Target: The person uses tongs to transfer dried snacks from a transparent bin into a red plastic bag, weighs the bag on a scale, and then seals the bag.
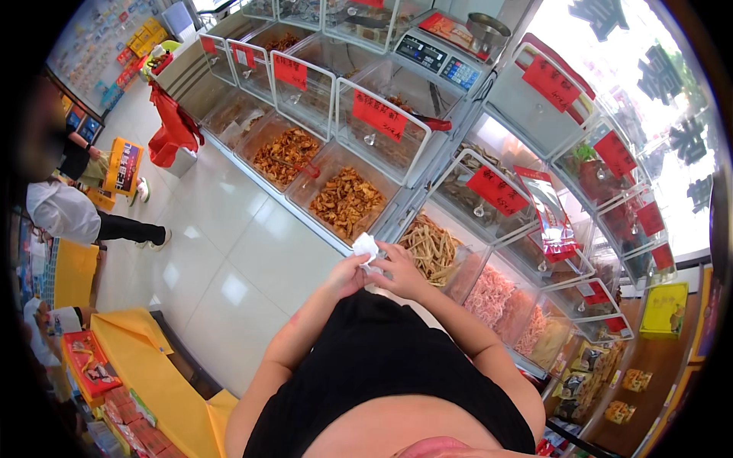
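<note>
A crumpled white tissue (365,246) is held between my hands, in front of my black top. The thumb and fingers of my left hand (346,276) pinch its lower edge. My right hand (402,271) meets it from the other side, its fingers bent and partly spread against the tissue. Just beyond them is a clear bin of brown dried snack pieces (347,200), with a red-handled tool (309,169) at the neighbouring bin. Beside my right hand lie pale dried strips (428,252) in another bin.
Hinged clear lids with red handwritten tags (378,114) stand raised over the bins. A digital scale (438,60) with a metal bowl (488,31) sits behind. Pink shreds (489,295) fill a bin at right. People (63,212) stand left, near a yellow-covered display table (134,355).
</note>
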{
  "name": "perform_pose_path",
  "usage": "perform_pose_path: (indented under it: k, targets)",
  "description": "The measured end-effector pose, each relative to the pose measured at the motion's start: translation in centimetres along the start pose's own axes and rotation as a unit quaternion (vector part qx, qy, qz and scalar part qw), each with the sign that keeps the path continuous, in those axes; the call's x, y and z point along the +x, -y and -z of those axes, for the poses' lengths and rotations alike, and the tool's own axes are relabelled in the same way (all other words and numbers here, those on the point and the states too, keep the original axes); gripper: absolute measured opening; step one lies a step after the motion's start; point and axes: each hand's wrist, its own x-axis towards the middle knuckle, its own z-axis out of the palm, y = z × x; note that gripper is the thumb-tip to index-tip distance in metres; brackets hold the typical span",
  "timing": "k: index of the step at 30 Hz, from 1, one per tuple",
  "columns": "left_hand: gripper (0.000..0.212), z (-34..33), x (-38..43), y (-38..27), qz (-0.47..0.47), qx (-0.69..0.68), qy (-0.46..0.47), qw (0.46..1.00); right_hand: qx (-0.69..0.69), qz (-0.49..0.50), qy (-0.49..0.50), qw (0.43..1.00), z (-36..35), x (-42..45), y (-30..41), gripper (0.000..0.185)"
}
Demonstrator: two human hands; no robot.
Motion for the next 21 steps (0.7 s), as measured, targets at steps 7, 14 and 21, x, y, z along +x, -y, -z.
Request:
perform_pose_path:
  k: [7, 14, 21]
  targets:
    - [0.035, 2.9, 1.9, -5.2, -0.128, 0.059, -0.093, 0.986, 0.081, -0.07, -0.026, 0.994, 1.0, 2.9, -2.6, 0.037]
    - [0.059, 0.7, 2.6, -9.3, -0.276, 0.483, -0.079, 0.827, 0.492, -0.285, -0.06, 0.82, -2.5, 9.1, -1.5, 0.029]
    - [0.063, 2.2, 2.8, -11.8, -0.245, 0.324, 0.029, 0.914, 0.565, -0.279, -0.115, 0.768, -5.5, 12.9, -2.3, 0.016]
